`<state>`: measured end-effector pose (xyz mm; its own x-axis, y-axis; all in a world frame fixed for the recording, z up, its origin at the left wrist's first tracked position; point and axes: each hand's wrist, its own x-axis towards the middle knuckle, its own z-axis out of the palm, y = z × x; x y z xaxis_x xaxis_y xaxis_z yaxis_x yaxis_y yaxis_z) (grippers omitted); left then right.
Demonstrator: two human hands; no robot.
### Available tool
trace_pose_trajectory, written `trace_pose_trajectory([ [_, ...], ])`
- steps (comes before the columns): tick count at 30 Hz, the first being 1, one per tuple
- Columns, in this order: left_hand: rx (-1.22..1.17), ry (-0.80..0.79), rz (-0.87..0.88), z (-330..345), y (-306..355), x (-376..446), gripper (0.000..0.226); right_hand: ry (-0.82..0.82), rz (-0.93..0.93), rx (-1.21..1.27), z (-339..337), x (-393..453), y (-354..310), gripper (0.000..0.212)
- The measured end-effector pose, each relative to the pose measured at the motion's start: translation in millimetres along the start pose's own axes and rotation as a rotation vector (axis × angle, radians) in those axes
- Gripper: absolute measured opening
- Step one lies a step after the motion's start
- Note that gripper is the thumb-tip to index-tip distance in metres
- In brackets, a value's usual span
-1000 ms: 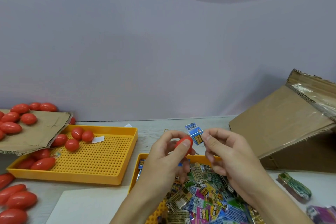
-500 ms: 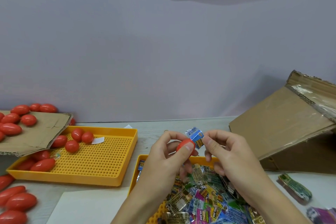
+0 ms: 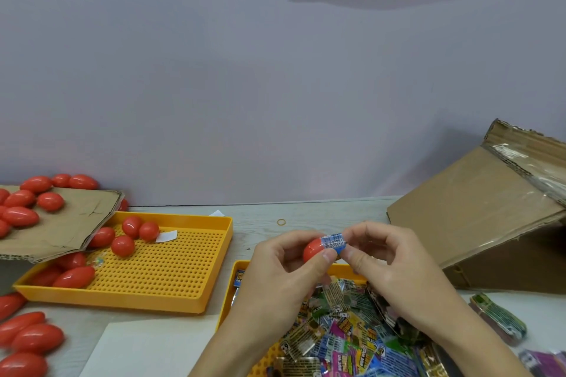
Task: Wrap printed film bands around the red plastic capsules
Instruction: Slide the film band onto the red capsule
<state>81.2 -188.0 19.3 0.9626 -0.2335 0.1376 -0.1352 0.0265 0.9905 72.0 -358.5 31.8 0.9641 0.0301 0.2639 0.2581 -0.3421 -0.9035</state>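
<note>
One red capsule (image 3: 313, 249), pinched in the left hand (image 3: 284, 272) above the band tray (image 3: 228, 294), is half-sleeved by a blue band (image 3: 334, 242) gripped by the right hand (image 3: 386, 266); many bare capsules (image 3: 122, 245) are left unwrapped.

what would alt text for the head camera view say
Two hands hold a red capsule over a yellow tray of printed film bands: the left hand grips it while the right hand pinches a blue band onto its end. More capsules lie in a perforated yellow tray at left.
</note>
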Motion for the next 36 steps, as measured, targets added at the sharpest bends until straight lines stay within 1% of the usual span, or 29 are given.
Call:
trace_pose_trajectory([
  [2, 0.026, 0.005, 0.013, 0, 0, 0, 0.02, 0.01, -0.004, 0.069, -1, -1, -2, 0.007],
  [6, 0.115, 0.024, 0.01, 2, -4, 1, 0.013, 0.022, 0.026, 0.245, 1, 0, -4, 0.028],
  [8, 0.15, 0.02, 0.016, 2, -5, 1, 0.018, 0.037, 0.046, 0.269, 3, 0, -3, 0.025],
  [11, 0.122, 0.013, -0.006, 3, -5, 1, 0.043, 0.047, 0.067, 0.298, 5, 1, -2, 0.02],
  [12, 0.114, 0.016, -0.005, 3, -5, 1, 0.045, 0.042, 0.072, 0.322, 6, 1, -2, 0.021],
  [14, 0.118, 0.038, 0.017, 3, -5, 2, 0.041, 0.022, 0.081, 0.366, 5, 1, -3, 0.022],
  [16, 0.128, 0.059, 0.039, 2, -5, 3, 0.037, 0.004, 0.07, 0.377, 5, 1, -3, 0.018],
  [18, 0.14, 0.073, 0.045, 1, -7, 4, 0.04, 0.0, 0.058, 0.347, 6, 1, -3, 0.012],
  [22, 0.151, 0.079, 0.052, 2, -8, 3, 0.045, 0.022, 0.041, 0.266, 8, 1, -1, 0.011],
  [24, 0.169, 0.071, 0.057, 2, -9, 3, 0.048, 0.038, 0.032, 0.24, 9, 1, -1, 0.007],
  [27, 0.201, 0.07, 0.061, 1, -10, 3, 0.049, 0.059, 0.018, 0.231, 9, 1, -1, 0.015],
  [29, 0.22, 0.066, 0.064, 1, -11, 3, 0.049, 0.058, 0.013, 0.212, 10, 1, 1, 0.014],
  [32, 0.249, 0.063, 0.077, 2, -13, 4, 0.044, 0.052, -0.009, 0.135, 10, 2, 2, 0.004],
  [34, 0.26, 0.071, 0.103, 2, -14, 4, 0.04, 0.053, -0.042, 0.061, 10, 1, 3, 0.01],
  [36, 0.254, 0.067, 0.149, 3, -12, 3, 0.029, 0.071, -0.071, 0.006, 10, 0, 2, 0.011],
])
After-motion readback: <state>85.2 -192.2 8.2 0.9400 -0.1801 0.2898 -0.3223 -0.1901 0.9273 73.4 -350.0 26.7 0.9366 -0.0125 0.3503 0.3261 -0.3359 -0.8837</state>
